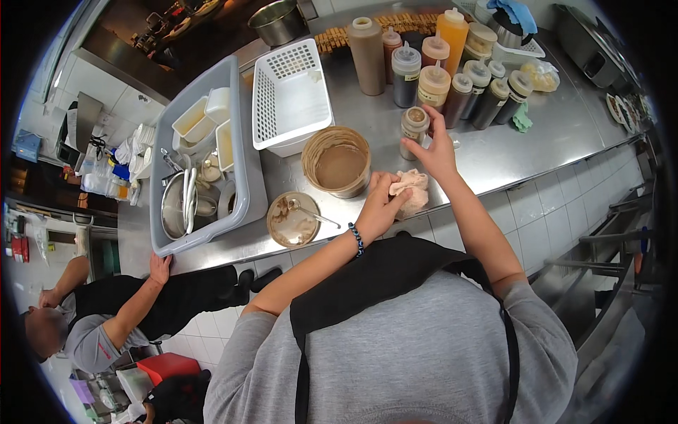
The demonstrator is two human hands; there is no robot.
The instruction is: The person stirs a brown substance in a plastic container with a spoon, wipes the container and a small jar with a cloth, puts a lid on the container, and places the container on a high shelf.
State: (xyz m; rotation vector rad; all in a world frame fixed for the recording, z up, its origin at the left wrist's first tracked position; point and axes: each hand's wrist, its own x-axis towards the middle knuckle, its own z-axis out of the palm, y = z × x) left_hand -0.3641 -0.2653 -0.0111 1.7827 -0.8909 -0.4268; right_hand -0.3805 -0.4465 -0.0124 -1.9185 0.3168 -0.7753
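My left hand (382, 204), with a beaded bracelet at the wrist, grips a pale pink cloth (411, 192) at the counter's front edge. The fingers of my right hand (435, 143) are around a small, uncapped plastic bottle (412, 132) with brown contents, which stands upright on the steel counter. Left of it is an open plastic tub (339, 165) of brown sauce, its inner wall smeared. A round lid (290, 225) with brown residue lies near the edge, a small ladle (312, 212) resting across it. Behind the small bottle stand a capped squeeze bottle (434, 87) and a tall brown-filled bottle (368, 58).
A grey bus tub (249, 159) holding containers and a metal bowl stands left, beside a white perforated basket (294, 100). Several dark sauce bottles (490, 103) and a green cloth (522, 118) are at right. A co-worker's hand (160, 268) touches the counter's front edge.
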